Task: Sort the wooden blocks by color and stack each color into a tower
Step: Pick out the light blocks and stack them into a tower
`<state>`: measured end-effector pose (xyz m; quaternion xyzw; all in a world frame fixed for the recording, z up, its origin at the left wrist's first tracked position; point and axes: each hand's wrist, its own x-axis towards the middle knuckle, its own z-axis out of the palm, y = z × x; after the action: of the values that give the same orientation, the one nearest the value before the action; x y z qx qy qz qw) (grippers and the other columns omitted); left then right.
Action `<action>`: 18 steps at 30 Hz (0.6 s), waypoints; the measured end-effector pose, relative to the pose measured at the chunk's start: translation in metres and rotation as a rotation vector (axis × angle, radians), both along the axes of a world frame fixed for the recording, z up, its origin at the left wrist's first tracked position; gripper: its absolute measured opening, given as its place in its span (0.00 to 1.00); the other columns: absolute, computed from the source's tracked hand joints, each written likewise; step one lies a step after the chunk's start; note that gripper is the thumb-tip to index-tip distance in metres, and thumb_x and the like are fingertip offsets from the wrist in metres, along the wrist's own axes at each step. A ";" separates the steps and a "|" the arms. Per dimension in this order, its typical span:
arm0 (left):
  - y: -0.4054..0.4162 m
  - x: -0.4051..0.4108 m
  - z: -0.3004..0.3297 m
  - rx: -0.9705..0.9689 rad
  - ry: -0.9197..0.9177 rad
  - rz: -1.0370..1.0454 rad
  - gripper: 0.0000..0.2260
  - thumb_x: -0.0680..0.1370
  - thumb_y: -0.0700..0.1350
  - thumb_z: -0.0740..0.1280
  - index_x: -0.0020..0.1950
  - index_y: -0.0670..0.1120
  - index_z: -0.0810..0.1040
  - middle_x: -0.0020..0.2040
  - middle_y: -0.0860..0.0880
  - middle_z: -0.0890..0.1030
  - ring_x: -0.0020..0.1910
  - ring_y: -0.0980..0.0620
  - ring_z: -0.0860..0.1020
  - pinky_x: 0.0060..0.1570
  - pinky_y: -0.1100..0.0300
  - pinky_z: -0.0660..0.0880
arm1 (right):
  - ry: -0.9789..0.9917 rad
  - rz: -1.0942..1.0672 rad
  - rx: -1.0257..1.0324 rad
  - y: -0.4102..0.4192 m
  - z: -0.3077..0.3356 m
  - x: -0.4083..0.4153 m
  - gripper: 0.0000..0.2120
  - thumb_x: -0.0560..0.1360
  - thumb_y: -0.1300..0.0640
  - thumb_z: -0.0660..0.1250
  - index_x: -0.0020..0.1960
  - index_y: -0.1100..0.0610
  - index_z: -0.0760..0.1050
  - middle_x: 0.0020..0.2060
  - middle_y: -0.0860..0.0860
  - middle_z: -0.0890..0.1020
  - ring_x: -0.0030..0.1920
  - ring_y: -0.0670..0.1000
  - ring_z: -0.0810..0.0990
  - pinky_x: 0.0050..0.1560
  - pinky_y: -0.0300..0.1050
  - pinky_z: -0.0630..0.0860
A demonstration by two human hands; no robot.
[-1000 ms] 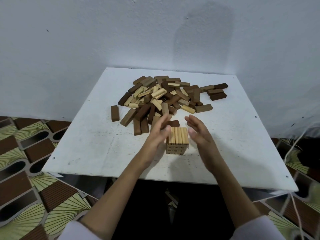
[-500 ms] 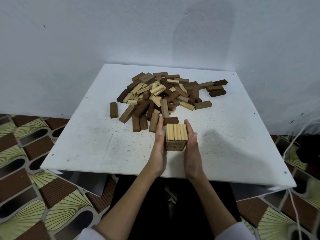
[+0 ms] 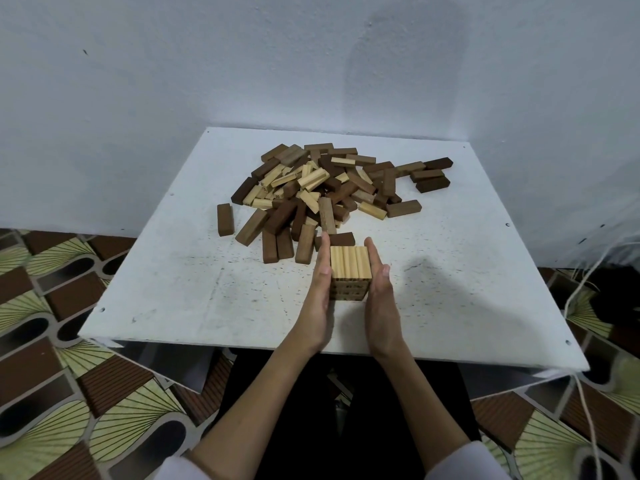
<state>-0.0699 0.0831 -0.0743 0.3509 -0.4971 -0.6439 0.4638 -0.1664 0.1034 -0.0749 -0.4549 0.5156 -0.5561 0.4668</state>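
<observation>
Evidently both palms are squaring up the pale tower (image 3: 350, 273), which stands on the worktop (image 3: 194, 289) near its front edge, just in front of the mixed pile (image 3: 329, 188). The left hand (image 3: 320, 292) and right hand (image 3: 379, 292) press flat against opposite sides, fingers (image 3: 325, 251) straight and held together, most likely to line up the layers before more blocks go on. A dark block (image 3: 341, 239) lies just behind the tower, partly hidden by it. How many layers the tower has is hard to make out, and many pale blocks sit buried under darker ones.
</observation>
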 end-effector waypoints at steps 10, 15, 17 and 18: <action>0.000 0.001 0.000 -0.035 -0.026 0.020 0.30 0.79 0.59 0.51 0.78 0.52 0.48 0.77 0.49 0.56 0.75 0.54 0.59 0.71 0.59 0.61 | -0.013 -0.004 0.008 0.000 -0.001 0.000 0.36 0.72 0.31 0.43 0.76 0.45 0.51 0.74 0.44 0.58 0.73 0.40 0.56 0.64 0.24 0.58; 0.000 0.000 0.001 -0.040 -0.032 0.019 0.35 0.75 0.66 0.55 0.78 0.53 0.49 0.76 0.52 0.58 0.74 0.56 0.59 0.68 0.66 0.64 | 0.006 -0.021 -0.013 0.000 -0.004 0.001 0.39 0.70 0.26 0.44 0.76 0.45 0.50 0.75 0.44 0.58 0.74 0.41 0.55 0.71 0.37 0.55; 0.000 0.001 0.001 -0.040 -0.040 0.011 0.41 0.71 0.70 0.59 0.78 0.53 0.48 0.76 0.52 0.58 0.74 0.57 0.60 0.67 0.67 0.64 | 0.013 -0.021 -0.007 0.001 -0.004 0.001 0.37 0.72 0.29 0.43 0.76 0.45 0.50 0.75 0.45 0.58 0.74 0.41 0.55 0.68 0.29 0.57; -0.001 0.001 0.000 -0.036 -0.034 0.012 0.40 0.73 0.69 0.58 0.78 0.53 0.48 0.76 0.52 0.59 0.74 0.56 0.60 0.68 0.65 0.64 | 0.014 -0.020 -0.001 0.001 -0.003 0.001 0.34 0.73 0.32 0.43 0.76 0.45 0.50 0.75 0.45 0.58 0.73 0.41 0.56 0.65 0.25 0.58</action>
<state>-0.0691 0.0823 -0.0740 0.3564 -0.5144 -0.6260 0.4652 -0.1654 0.1040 -0.0781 -0.4537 0.5230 -0.5578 0.4577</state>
